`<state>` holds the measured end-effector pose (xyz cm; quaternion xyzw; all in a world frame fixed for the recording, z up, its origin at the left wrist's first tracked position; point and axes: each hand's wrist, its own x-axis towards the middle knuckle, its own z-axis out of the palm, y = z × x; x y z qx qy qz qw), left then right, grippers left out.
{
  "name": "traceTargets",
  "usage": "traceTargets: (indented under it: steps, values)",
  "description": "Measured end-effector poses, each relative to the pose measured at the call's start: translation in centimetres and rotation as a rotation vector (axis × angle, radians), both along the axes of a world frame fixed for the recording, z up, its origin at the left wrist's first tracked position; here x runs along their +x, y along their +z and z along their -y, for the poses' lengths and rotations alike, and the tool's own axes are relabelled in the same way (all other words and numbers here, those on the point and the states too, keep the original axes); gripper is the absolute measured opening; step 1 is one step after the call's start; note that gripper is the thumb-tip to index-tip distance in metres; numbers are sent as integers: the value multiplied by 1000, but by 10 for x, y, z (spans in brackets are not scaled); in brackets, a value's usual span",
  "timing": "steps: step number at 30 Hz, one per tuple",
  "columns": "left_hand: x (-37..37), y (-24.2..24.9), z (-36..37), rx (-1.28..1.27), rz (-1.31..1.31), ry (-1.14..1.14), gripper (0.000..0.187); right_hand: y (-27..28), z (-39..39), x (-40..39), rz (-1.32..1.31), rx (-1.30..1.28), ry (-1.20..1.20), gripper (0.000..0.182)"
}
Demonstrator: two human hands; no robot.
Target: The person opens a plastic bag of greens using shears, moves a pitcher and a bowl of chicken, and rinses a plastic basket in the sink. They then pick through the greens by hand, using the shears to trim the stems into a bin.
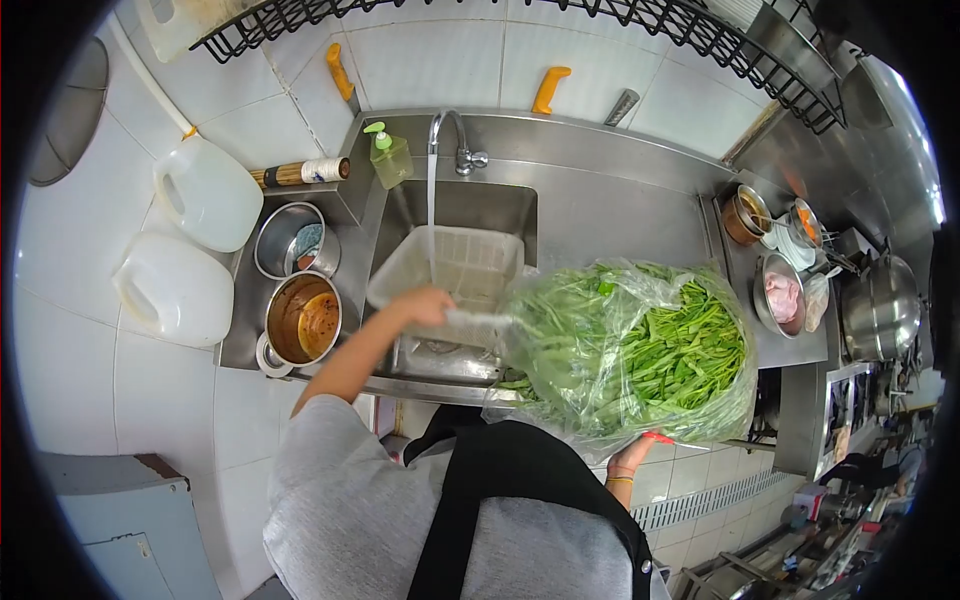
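Note:
My left hand point(428, 306) is closed over the sink, slightly blurred. A whitish strip of plastic stretches from its fingers to a large clear plastic bag point(590, 385). Long-stemmed leafy greens point(690, 350) fill the bag, which rests on the counter's front edge right of the sink. My right hand point(628, 458) is low at the bag's near side, its fingers curled around a thin red thing point(657, 437) mostly hidden by hand and bag. Behind my left hand, a white plastic basket point(470, 245) sits in the sink point(520, 205), under water running from the tap point(445, 130).
Two metal pots, one point(290, 225) with a cloth inside and one point(300, 320) brown-stained, stand left of the sink. A green soap bottle point(390, 160) is by the tap. At right, a metal bowl point(780, 295) holds pale meat. A black wire rack point(640, 20) hangs above.

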<state>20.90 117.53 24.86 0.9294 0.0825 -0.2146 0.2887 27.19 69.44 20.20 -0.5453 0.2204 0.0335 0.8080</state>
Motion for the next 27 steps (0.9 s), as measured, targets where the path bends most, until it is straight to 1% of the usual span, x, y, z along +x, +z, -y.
traceTargets:
  steps: [1,2,3,5,6,7,8,9,10,12,13,14,16,17,18,20,21,22,24,26,27]
  values:
    - [7,7,-26,-51,40,83,27,3,-2,0,13,10,-6,49]
    - [18,28,-47,-33,81,78,26,5,-4,1,12,11,-4,49]
    - [26,44,-64,49,195,130,26,8,-6,1,8,7,-23,49]
    - [55,60,-93,137,362,242,33,6,-8,-1,1,11,-42,49]
    - [67,82,-90,223,411,207,37,3,-5,1,-18,6,-31,50]
    - [79,86,-93,292,516,201,42,1,-2,2,-37,1,-20,51]
    - [95,76,-104,347,668,271,48,-1,0,3,-34,6,-18,51]
    - [111,78,-108,453,643,326,52,-4,2,4,-13,10,31,54]
    - [121,76,-109,459,650,323,52,-7,4,4,9,14,77,57]
    - [137,84,-98,485,661,424,54,-10,6,1,11,-2,70,57]
    - [139,89,-90,541,650,451,63,-9,6,0,3,-47,67,58]
    - [143,90,-88,535,655,447,63,-7,7,-1,-5,-96,64,58]
    - [154,92,-84,570,548,511,74,-13,10,0,10,-73,32,55]
    - [148,108,-79,454,480,582,81,-16,11,0,16,-45,5,51]
    - [144,118,-80,447,483,573,81,-16,10,-1,17,-49,-6,51]
    - [133,125,-87,281,213,512,85,-16,11,-4,-16,-99,-49,52]
    - [124,112,-95,133,222,555,87,-12,11,-5,-8,-80,17,52]
    - [116,98,-100,130,214,552,87,-12,11,-6,-15,-84,15,52]
    - [95,75,-106,30,344,732,86,-15,11,-5,-1,-108,8,52]
    - [72,39,-125,92,241,854,83,-25,14,-2,20,-126,31,53]
    - [57,36,-118,107,278,936,82,-29,15,-1,24,-98,20,53]
